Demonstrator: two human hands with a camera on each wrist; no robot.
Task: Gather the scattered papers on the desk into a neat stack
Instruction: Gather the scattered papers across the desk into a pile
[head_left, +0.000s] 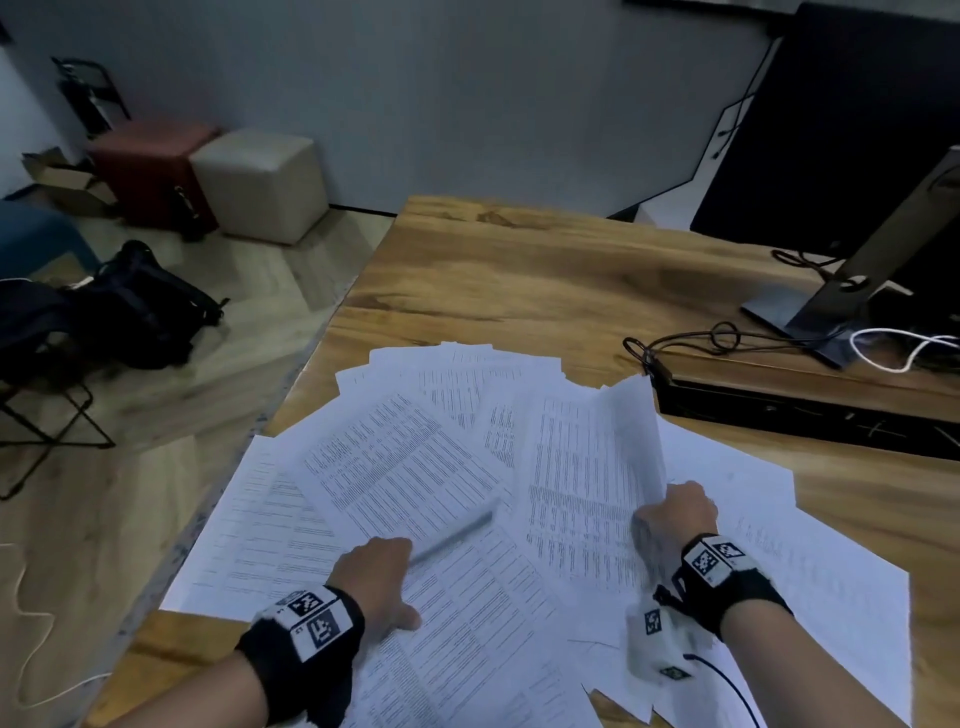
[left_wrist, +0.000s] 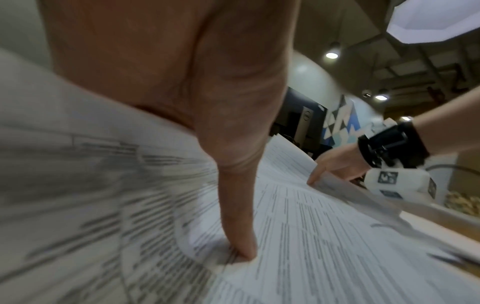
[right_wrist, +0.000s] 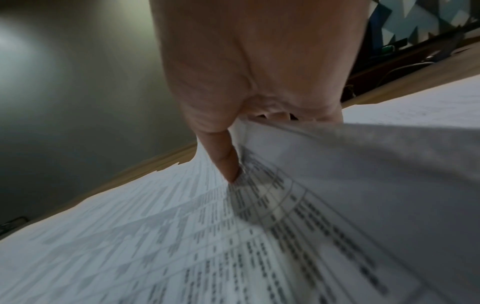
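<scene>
white printed papers (head_left: 415, 467) fan over woodgrain desk (head_left: 519, 270); right hand (head_left: 675, 519) grips a curled sheet (head_left: 636, 431), left hand (head_left: 376, 577) pinches flat ones.

Wooden desk (head_left: 498, 270) bears scattered papers (head_left: 415, 467), monitor stand (head_left: 810, 312).

print on the papers (head_left: 415, 467) unreadably blurred, left hand (head_left: 376, 577) fingers hidden under them

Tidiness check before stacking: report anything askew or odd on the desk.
The papers lie fanned at clashing angles on the desk, overlapping, no edges squared. One sheet stands curled up off the pile where the right hand grips it. The left hand pinches others.
</scene>
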